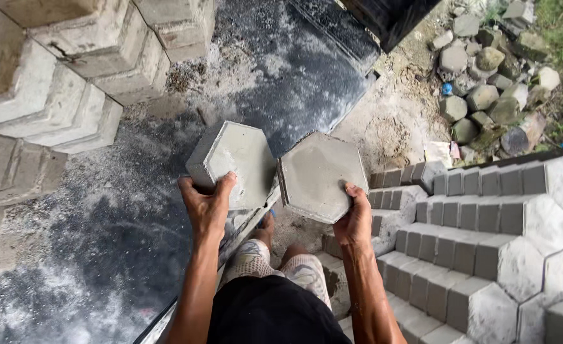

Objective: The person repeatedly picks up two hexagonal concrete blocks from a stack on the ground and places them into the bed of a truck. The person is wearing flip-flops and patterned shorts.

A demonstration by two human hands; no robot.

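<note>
I hold two grey hexagonal concrete paving blocks in front of me, above the ground. My left hand [206,205] grips the left block [234,159] from below, thumb over its face. My right hand [355,220] grips the lower right edge of the right block [320,173]. The two blocks are side by side, nearly touching, faces tilted up. Under them I see my knees and dark shorts.
Rows of stacked grey hexagonal blocks [485,236] stand at the right and lower right. Paler stacked blocks [71,70] fill the upper left. Dark dusty ground [116,229] lies at the left, sandy soil and a rubble pile [485,83] at the upper right.
</note>
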